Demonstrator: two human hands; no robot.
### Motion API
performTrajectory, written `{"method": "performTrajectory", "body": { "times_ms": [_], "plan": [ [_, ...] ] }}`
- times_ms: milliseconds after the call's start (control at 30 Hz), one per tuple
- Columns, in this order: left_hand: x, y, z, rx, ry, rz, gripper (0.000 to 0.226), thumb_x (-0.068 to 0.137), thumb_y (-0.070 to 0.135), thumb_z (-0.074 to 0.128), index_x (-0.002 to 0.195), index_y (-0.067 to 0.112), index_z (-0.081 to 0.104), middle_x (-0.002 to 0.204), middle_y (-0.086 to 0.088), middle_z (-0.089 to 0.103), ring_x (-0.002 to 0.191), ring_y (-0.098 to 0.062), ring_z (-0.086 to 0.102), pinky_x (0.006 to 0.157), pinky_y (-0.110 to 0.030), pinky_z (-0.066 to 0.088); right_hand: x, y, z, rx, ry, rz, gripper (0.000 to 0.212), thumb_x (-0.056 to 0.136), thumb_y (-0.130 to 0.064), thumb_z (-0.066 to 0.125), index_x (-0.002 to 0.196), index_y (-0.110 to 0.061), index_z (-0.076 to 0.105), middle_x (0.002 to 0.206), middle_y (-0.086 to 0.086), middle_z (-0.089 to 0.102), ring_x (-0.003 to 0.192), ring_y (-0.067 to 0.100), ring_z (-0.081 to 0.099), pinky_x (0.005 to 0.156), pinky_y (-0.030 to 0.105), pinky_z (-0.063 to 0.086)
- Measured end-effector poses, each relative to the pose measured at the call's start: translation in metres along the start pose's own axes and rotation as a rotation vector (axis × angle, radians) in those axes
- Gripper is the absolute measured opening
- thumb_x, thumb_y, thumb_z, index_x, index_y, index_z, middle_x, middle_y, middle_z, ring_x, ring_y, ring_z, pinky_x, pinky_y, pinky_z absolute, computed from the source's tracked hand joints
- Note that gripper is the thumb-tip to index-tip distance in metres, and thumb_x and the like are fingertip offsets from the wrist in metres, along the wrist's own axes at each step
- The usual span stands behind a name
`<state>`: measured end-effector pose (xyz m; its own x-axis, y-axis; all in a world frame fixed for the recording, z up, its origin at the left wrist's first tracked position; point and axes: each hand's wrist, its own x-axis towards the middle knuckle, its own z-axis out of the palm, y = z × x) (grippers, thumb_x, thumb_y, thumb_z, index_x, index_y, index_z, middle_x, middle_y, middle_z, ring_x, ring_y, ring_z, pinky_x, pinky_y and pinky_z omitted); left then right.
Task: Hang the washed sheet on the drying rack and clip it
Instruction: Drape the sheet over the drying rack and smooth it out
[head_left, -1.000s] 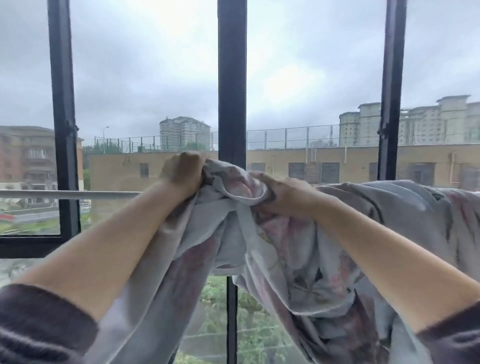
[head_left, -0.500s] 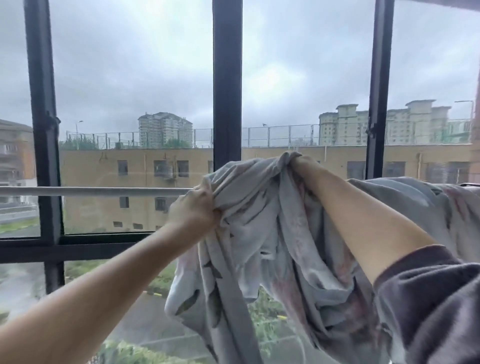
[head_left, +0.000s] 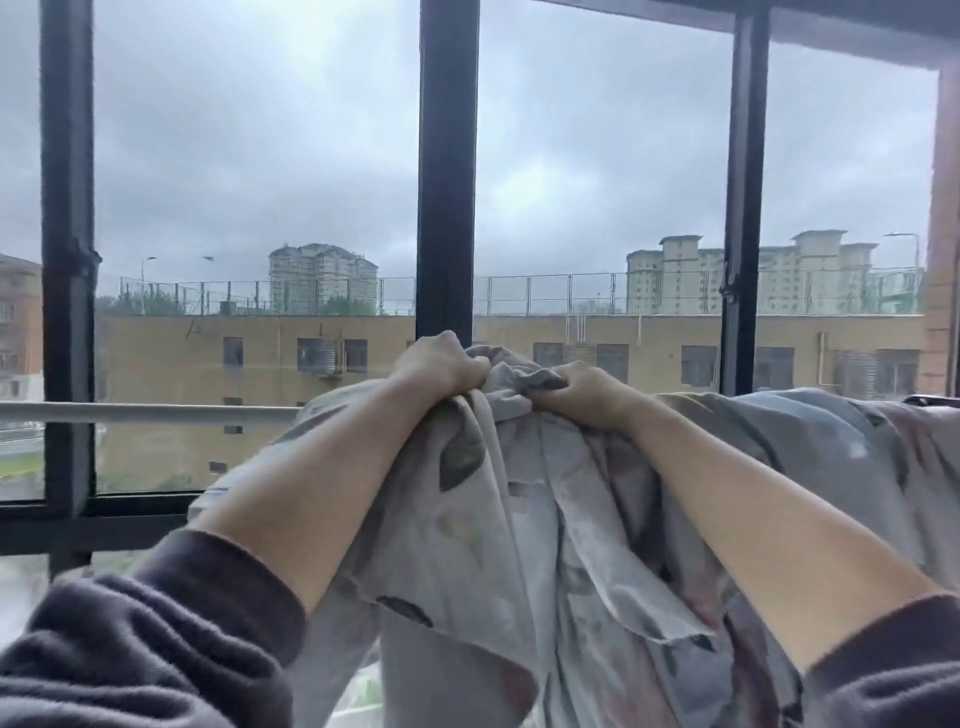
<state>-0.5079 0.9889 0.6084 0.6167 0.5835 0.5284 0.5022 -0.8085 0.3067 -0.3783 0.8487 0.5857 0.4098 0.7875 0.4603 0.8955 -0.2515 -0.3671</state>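
A grey sheet (head_left: 524, 545) with a faded leaf and flower print hangs bunched over the silver rack bar (head_left: 145, 413). The bar runs level across the window and is bare on its left part. My left hand (head_left: 441, 366) grips a bunch of the sheet at the top of the bar. My right hand (head_left: 582, 387) grips the cloth right beside it, the two fists almost touching. To the right, the sheet (head_left: 810, 441) lies spread over the bar, hiding it there. No clip is in view.
Black window frame posts (head_left: 447, 166) stand just behind the bar, with glass between them. A horizontal frame rail (head_left: 130, 506) runs below the bar on the left. A brick wall edge (head_left: 943, 234) closes the right side. Buildings lie far outside.
My right hand came down from the raised fold and now grips the sheet beside my left hand. The bunched cloth has shifted right along the bar, and both fists have met at the top.
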Motion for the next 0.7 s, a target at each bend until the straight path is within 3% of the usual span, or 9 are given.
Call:
{"method": "performTrajectory", "body": {
  "times_ms": [67, 167, 233, 300, 367, 467, 567, 700],
  "plan": [
    [-0.015, -0.005, -0.002, 0.019, -0.079, 0.030, 0.056, 0.087, 0.057, 0.039, 0.123, 0.015, 0.046, 0.125, -0.011, 0.057, 0.109, -0.027, 0.054, 0.090, -0.038, 0.043, 0.000, 0.001, 0.001, -0.018, 0.029, 0.044, 0.026, 0.078, -0.056, 0.058, 0.087, -0.034, 0.069, 0.099, -0.002, 0.071, 0.097, 0.019, 0.063, 0.087, 0.034, 0.050],
    [-0.047, -0.017, -0.002, 0.164, -0.073, 0.113, 0.083, 0.075, 0.080, 0.029, 0.140, 0.028, 0.023, 0.134, -0.008, 0.050, 0.120, -0.029, 0.048, 0.097, -0.048, 0.039, -0.001, -0.003, 0.006, -0.019, 0.113, 0.094, 0.039, 0.061, -0.063, 0.047, 0.083, -0.037, 0.067, 0.095, -0.003, 0.071, 0.095, 0.021, 0.064, 0.088, 0.039, 0.051],
    [-0.067, -0.019, 0.000, 0.302, -0.053, 0.099, 0.100, 0.070, 0.084, 0.039, 0.148, 0.035, 0.000, 0.140, -0.009, 0.041, 0.127, -0.031, 0.041, 0.100, -0.053, 0.036, -0.001, -0.006, 0.006, -0.019, 0.165, 0.115, 0.039, 0.062, -0.060, 0.044, 0.083, -0.035, 0.065, 0.094, -0.002, 0.071, 0.093, 0.022, 0.064, 0.086, 0.039, 0.052],
    [-0.082, -0.017, 0.005, 0.426, -0.010, 0.091, 0.105, 0.072, 0.077, 0.048, 0.149, 0.032, -0.008, 0.139, -0.012, 0.037, 0.126, -0.033, 0.040, 0.099, -0.052, 0.037, -0.001, -0.009, 0.007, 0.000, 0.187, 0.128, 0.038, 0.064, -0.058, 0.044, 0.084, -0.032, 0.064, 0.096, -0.001, 0.070, 0.094, 0.024, 0.063, 0.086, 0.038, 0.051],
    [-0.087, -0.019, 0.009, 0.520, 0.111, 0.159, 0.087, 0.082, 0.059, 0.051, 0.148, 0.027, 0.004, 0.129, -0.013, 0.043, 0.115, -0.032, 0.048, 0.092, -0.046, 0.041, -0.003, -0.010, 0.008, -0.008, 0.185, 0.137, 0.041, 0.065, -0.058, 0.044, 0.090, -0.032, 0.063, 0.101, -0.001, 0.069, 0.097, 0.024, 0.062, 0.087, 0.038, 0.050],
    [-0.079, -0.028, 0.008, 0.561, 0.293, 0.420, 0.049, 0.087, 0.028, 0.050, 0.132, 0.022, 0.032, 0.106, -0.009, 0.055, 0.089, -0.028, 0.059, 0.075, -0.036, 0.046, -0.007, -0.003, 0.008, -0.061, 0.123, 0.099, 0.059, 0.066, -0.064, 0.044, 0.115, -0.035, 0.060, 0.113, -0.005, 0.067, 0.105, 0.021, 0.060, 0.095, 0.040, 0.047],
    [-0.061, -0.035, -0.013, 0.338, 0.133, 0.521, 0.037, 0.085, 0.022, 0.049, 0.121, 0.028, 0.043, 0.093, -0.006, 0.062, 0.076, -0.025, 0.060, 0.063, -0.030, 0.042, -0.014, 0.004, -0.002, 0.019, 0.031, 0.022, 0.063, 0.069, -0.073, 0.053, 0.125, -0.044, 0.052, 0.123, -0.012, 0.061, 0.111, 0.013, 0.057, 0.101, 0.038, 0.042],
    [-0.036, -0.034, -0.033, -0.075, -0.159, 0.392, 0.032, 0.082, 0.021, 0.056, 0.112, 0.031, 0.056, 0.090, -0.001, 0.065, 0.085, -0.017, 0.060, 0.065, -0.021, 0.044, -0.021, -0.001, -0.009, 0.072, -0.092, -0.034, 0.065, 0.079, -0.065, 0.059, 0.136, -0.057, 0.029, 0.130, -0.017, 0.051, 0.116, 0.009, 0.051, 0.105, 0.030, 0.038]
  ]
}}
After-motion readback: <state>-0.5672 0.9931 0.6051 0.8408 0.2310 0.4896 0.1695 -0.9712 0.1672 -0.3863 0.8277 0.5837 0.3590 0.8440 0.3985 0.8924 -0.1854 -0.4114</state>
